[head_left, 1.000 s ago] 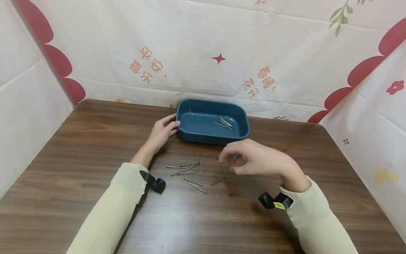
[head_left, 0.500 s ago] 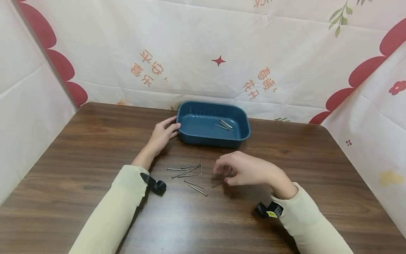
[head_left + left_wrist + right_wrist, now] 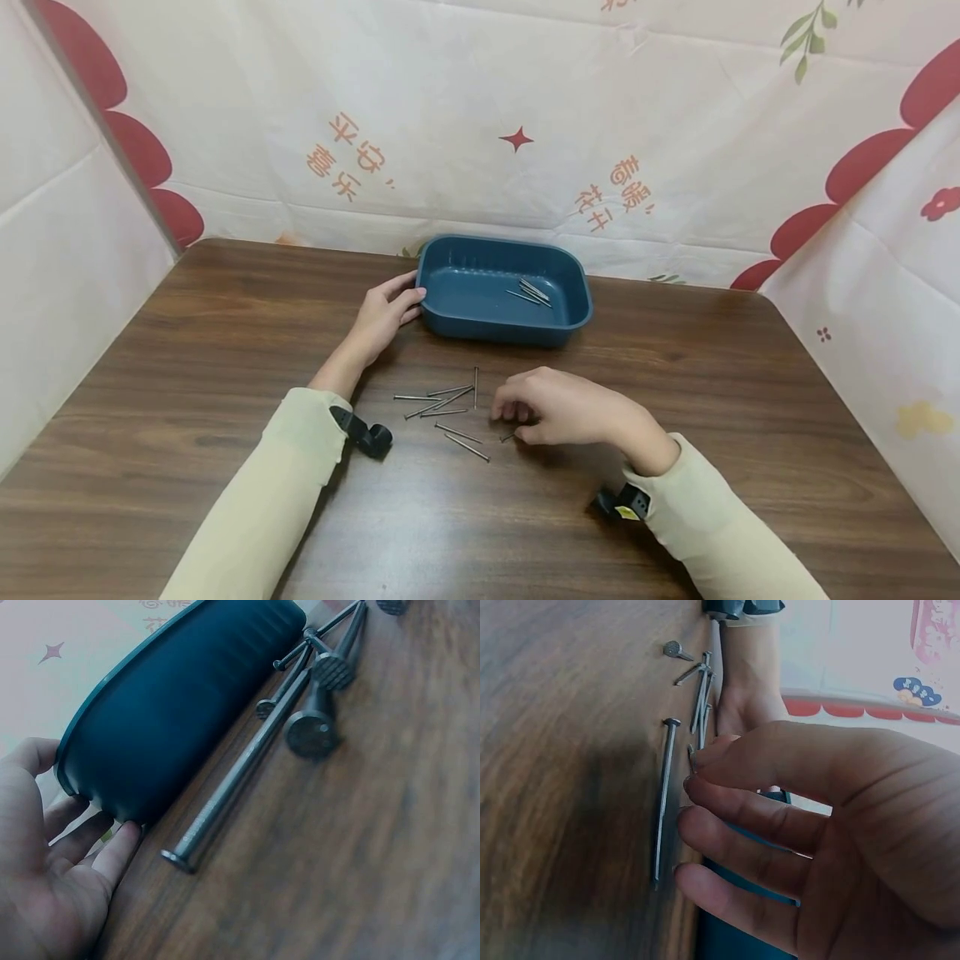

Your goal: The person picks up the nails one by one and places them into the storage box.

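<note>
A blue plastic tray [image 3: 495, 329] stands near the back of the table, with several nails [image 3: 535, 293] lying in its right part. My left hand [image 3: 378, 321] holds the tray's left end; in the left wrist view one digit hooks over the rim and other fingers press the outer wall. My right hand [image 3: 570, 408] is low over the table, fingers loosely bent around a single nail [image 3: 664, 806]. In the right wrist view that nail lies on the wood just apart from my fingertips. To its left lies a group of loose nails [image 3: 442, 404], some crossing each other.
The brown wooden table [image 3: 225, 333] extends around the tray. A patterned white cloth [image 3: 450, 100] hangs behind its far edge and along both sides. Both wrists wear small black cameras, the left camera [image 3: 367, 433] near the loose nails.
My right hand has come down and to the left from beside the tray's front to the single nail, covering most of it in the head view. My left hand stays on the tray.
</note>
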{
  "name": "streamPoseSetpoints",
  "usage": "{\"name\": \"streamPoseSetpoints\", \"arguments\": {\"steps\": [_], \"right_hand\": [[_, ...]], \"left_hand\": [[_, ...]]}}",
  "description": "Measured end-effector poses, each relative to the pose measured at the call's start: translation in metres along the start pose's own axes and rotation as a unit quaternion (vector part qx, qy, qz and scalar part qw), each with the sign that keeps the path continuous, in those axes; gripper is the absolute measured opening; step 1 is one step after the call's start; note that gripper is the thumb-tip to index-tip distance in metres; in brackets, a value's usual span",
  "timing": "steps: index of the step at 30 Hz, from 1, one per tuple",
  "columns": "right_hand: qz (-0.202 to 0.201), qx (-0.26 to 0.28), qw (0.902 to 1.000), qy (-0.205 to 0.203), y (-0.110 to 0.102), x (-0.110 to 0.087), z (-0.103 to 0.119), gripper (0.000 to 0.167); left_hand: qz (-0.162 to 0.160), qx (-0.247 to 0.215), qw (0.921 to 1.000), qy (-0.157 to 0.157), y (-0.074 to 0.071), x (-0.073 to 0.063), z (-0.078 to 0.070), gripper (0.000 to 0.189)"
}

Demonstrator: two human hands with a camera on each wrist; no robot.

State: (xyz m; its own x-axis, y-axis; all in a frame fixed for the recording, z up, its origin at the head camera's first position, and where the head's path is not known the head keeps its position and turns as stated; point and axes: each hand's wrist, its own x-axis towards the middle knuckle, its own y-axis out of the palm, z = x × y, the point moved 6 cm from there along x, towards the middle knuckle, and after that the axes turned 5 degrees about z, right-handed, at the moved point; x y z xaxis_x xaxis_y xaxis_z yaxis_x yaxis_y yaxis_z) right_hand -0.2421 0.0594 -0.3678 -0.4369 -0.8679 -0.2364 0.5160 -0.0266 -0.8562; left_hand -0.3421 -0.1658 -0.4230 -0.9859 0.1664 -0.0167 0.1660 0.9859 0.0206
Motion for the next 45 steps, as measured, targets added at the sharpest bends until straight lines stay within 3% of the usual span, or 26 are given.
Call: {"name": "streamPoseSetpoints", "arguments": {"steps": [25, 32, 45], "right_hand": [[0.009, -0.026, 0.9995, 0.014, 0.011, 0.006, -0.005, 0.026], [0.006, -0.023, 0.9991, 0.036, 0.010, 0.005, -0.008, 0.030], [-0.007, -0.068, 0.9945, 0.080, 0.014, 0.007, -0.005, 0.041]], "left_hand": [[0.004, 0.001, 1.0000, -0.005, 0.000, -0.001, 0.000, 0.056], [0.006, 0.001, 1.0000, -0.004, 0.001, -0.001, -0.001, 0.056], [0.003, 0.003, 1.0000, -0.002, -0.001, 0.001, 0.002, 0.056]]}}
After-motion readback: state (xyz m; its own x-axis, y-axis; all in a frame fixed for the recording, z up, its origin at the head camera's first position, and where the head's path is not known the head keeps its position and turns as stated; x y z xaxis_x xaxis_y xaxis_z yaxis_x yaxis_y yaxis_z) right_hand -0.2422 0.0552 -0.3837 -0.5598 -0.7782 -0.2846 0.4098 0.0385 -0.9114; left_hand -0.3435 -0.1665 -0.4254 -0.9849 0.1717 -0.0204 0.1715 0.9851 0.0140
